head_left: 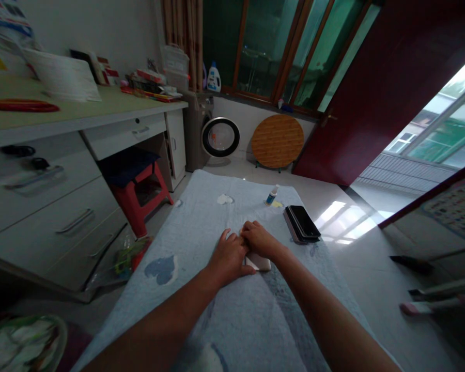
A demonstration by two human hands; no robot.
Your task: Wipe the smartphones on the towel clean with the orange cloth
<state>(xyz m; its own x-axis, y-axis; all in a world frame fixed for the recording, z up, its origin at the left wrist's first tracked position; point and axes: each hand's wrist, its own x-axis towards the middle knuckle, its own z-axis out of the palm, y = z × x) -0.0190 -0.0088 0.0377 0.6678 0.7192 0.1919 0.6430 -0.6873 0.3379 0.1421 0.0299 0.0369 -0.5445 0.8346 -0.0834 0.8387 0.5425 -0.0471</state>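
Observation:
A small white flat object point(259, 262) with a straight near edge lies on the blue cloth, partly covered by both hands. My left hand point(229, 257) spans its left side, the thumb along the near edge and the fingers bent towards the far end. My right hand point(260, 240) is closed, its fingertips pressed together over the object's far end, against the left fingers. What those fingertips pinch is hidden. Further off stands a small spray bottle point(272, 195) with a white top and blue label. Right of the hands lies a dark phone point(307, 222) on a flat dark stack.
The light blue cloth point(201, 206) covers the low surface before me. A desk with drawers point(77, 217) and a red stool point(147, 191) stand to the left. Behind are a washing machine with its round door point(220, 137) open, a round wooden board point(278, 141) and a dark red door point(356, 93).

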